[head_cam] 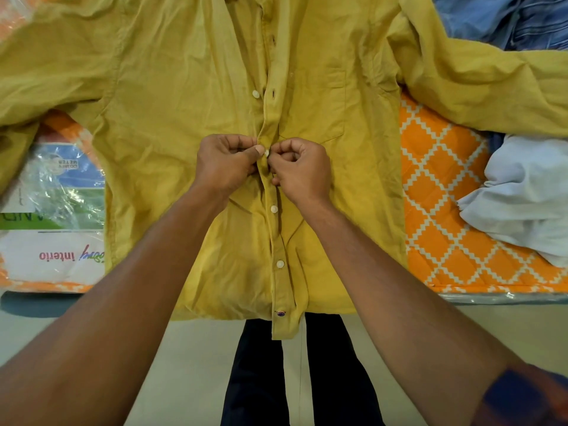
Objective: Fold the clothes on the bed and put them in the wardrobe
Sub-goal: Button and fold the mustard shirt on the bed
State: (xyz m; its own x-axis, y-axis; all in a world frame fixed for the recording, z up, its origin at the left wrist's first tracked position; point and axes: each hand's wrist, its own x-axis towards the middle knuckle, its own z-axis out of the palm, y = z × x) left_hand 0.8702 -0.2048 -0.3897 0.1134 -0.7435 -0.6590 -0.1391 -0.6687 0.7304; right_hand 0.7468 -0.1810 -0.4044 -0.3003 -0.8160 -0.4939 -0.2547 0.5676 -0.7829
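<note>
While on bed (pixel 436 192), shirt (pixel 159 106) in tight pinch grip of L hand (pixel 227 163), R hand (pixel 300 168).

The shirt (pixel 172 118) lies spread on the bed (pixel 436 186), front side up; its lower hem hangs over the near edge of the bed; one sleeve goes out to the left, the other to the right. The left hand (pixel 226 162) and the right hand (pixel 302 167) meet at the middle of the shirt, each pinching the button strip around one button (pixel 266 153). On the bed, right of the shirt and nearer than the right sleeve, lies a crumpled garment (pixel 528 198); behind that sleeve, in the far right corner, lie jeans (pixel 507 20); left of the shirt is a printed label (pixel 55 192) under plastic wrap.
</note>
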